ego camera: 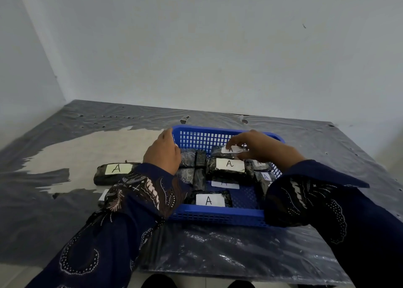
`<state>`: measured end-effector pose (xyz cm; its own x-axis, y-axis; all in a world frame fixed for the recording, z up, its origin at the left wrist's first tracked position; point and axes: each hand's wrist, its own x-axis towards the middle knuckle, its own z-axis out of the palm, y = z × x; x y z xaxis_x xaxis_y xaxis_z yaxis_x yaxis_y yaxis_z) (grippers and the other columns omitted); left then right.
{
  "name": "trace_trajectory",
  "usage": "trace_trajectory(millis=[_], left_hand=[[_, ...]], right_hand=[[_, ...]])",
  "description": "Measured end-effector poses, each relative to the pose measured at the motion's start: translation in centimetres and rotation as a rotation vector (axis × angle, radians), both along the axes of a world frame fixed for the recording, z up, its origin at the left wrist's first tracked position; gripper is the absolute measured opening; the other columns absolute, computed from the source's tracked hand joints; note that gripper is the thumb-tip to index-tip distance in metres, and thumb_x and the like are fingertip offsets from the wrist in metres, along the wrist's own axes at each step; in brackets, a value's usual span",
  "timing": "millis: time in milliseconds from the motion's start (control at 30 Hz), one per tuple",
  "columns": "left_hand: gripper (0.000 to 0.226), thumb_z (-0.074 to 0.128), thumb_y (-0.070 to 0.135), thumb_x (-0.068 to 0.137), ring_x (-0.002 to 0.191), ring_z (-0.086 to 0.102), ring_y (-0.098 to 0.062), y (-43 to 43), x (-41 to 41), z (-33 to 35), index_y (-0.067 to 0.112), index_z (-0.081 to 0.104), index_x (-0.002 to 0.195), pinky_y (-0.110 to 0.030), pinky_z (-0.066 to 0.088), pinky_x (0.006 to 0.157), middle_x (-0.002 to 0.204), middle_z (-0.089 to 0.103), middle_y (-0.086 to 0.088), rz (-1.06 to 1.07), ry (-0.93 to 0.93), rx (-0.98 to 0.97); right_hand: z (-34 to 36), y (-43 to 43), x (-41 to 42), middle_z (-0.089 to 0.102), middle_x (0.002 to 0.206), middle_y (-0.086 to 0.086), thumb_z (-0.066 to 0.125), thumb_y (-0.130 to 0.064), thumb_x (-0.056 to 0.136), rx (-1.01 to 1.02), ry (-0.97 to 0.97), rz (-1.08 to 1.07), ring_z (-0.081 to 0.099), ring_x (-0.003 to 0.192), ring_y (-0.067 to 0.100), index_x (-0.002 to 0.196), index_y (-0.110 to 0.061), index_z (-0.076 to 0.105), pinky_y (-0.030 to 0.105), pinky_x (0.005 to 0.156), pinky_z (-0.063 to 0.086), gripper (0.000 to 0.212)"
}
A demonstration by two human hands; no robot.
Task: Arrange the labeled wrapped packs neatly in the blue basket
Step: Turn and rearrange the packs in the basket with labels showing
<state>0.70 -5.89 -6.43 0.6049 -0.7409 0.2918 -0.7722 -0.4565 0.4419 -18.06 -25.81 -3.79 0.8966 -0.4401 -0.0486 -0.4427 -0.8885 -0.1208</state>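
Observation:
A blue mesh basket (209, 213) sits on the plastic-covered table and holds several dark wrapped packs with white "A" labels. My right hand (259, 148) grips the far pack (222, 151) at its label, inside the basket's back part. A second labeled pack (229, 167) lies just in front of it, and another (210, 199) rests near the front wall. My left hand (163, 152) rests on the basket's left rim, fingers curled over it. Outside, to the left, lies one more labeled pack (115, 172); another is mostly hidden under my left sleeve.
A grey plastic sheet (305, 148) covers the table, wrinkled and shiny. White walls close in behind and on the left. A loose white label (225, 184) lies on the basket floor. The table's front edge runs below the basket.

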Motion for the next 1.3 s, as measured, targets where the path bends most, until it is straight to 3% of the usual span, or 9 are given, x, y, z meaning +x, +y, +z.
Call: trace_trajectory(millis=[200,300,400,567,767,1000,1100,1300], left_hand=[[0.045,0.043,0.017,0.098,0.111,0.057,-0.027,0.1,-0.1,-0.1,0.008,0.035,0.141,-0.038,0.046,0.083,0.136,0.050,-0.008,-0.003,-0.035,0.010],[0.044,0.044,0.016,0.097,0.112,0.057,-0.027,0.1,0.0,-0.1,0.009,0.038,0.140,-0.039,0.046,0.083,0.138,0.049,-0.007,0.002,-0.034,0.015],[0.039,0.044,0.013,0.096,0.110,0.057,-0.025,0.1,0.1,-0.2,0.009,0.047,0.134,-0.039,0.046,0.085,0.136,0.049,-0.004,-0.010,-0.040,0.013],[0.035,0.046,0.007,0.093,0.106,0.059,-0.025,0.3,0.0,-0.1,0.007,0.056,0.126,-0.040,0.049,0.088,0.133,0.050,-0.002,-0.013,-0.033,0.007],[0.032,0.049,0.002,0.090,0.108,0.057,-0.026,0.1,-0.1,0.2,0.006,0.057,0.121,-0.038,0.046,0.089,0.128,0.053,-0.006,0.016,-0.010,-0.014],[0.035,0.049,0.000,0.090,0.110,0.057,-0.028,0.3,-0.2,0.5,0.005,0.052,0.124,-0.037,0.045,0.088,0.128,0.053,-0.009,0.033,0.031,-0.027],[0.035,0.049,0.000,0.090,0.110,0.057,-0.028,0.2,-0.2,0.5,0.006,0.051,0.125,-0.037,0.044,0.088,0.129,0.052,-0.009,0.044,0.036,-0.022],[0.034,0.050,0.002,0.090,0.106,0.059,-0.027,0.1,0.0,0.3,0.008,0.051,0.124,-0.035,0.045,0.082,0.126,0.054,-0.008,0.046,0.032,-0.023]], right_hand=[[-0.3,-0.5,0.7,0.068,0.118,-0.006,0.078,-0.020,0.085,0.061,-0.003,0.017,0.059,0.098,0.008,0.121,-0.027,0.071,0.024,0.087,0.046,0.037],[-0.5,-0.6,1.0,0.067,0.105,-0.007,0.080,-0.019,0.084,0.062,-0.001,0.010,0.060,0.093,0.010,0.118,-0.030,0.073,0.028,0.086,0.051,0.037],[-0.7,-0.4,1.3,0.069,0.114,-0.002,0.082,-0.017,0.081,0.027,0.018,0.022,0.065,0.097,0.017,0.117,-0.028,0.075,0.039,0.091,0.056,0.039],[-0.1,-0.1,1.3,0.067,0.124,-0.001,0.078,-0.022,0.086,0.042,0.052,-0.040,0.066,0.107,0.017,0.128,-0.026,0.067,0.039,0.097,0.054,0.044],[0.7,3.5,4.1,0.075,0.113,0.001,0.066,-0.025,0.095,0.086,-0.161,-0.004,0.069,0.099,0.015,0.117,-0.018,0.073,0.037,0.094,0.054,0.024],[-1.0,5.8,8.8,0.068,0.122,0.010,0.071,-0.039,0.088,-0.058,0.166,-0.021,0.061,0.113,0.031,0.125,-0.015,0.069,0.045,0.096,0.053,0.045],[-1.2,5.7,9.8,0.068,0.117,0.011,0.075,-0.041,0.084,-0.088,0.192,-0.048,0.061,0.108,0.031,0.116,-0.010,0.071,0.047,0.092,0.055,0.045],[-1.2,5.9,10.2,0.065,0.119,0.012,0.079,-0.044,0.080,-0.079,0.235,-0.043,0.059,0.112,0.033,0.117,-0.010,0.070,0.045,0.094,0.053,0.052]])
